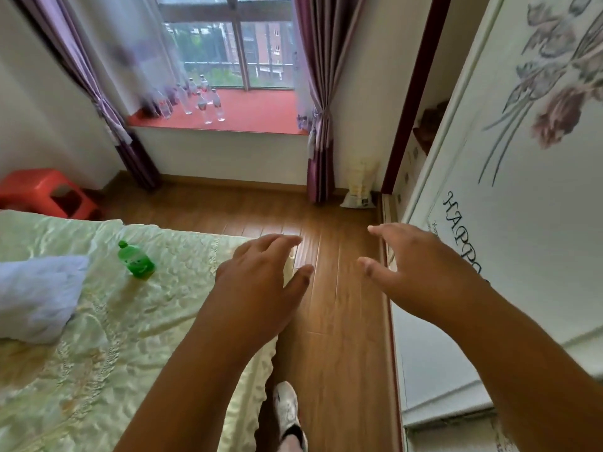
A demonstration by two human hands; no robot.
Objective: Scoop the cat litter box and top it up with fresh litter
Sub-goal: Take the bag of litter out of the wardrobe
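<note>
While we stand beside the bed (98,321), left hand (261,282) and right hand (421,272) reach forward, palms down, fingers relaxed, holding nothing.

You see one readable text: "HAPP…" in dark ornate capitals on white wardrobe door (509,197), cut off behind right hand (421,272). Small print beside it too blurred. Green bottle (137,261) label unreadable.

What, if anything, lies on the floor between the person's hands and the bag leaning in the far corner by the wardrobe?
Nothing visible. Both the left hand and right hand are empty and held out over the wooden floor, which runs bare to the bag. The bed lies to the left, the wardrobe door to the right.
</note>
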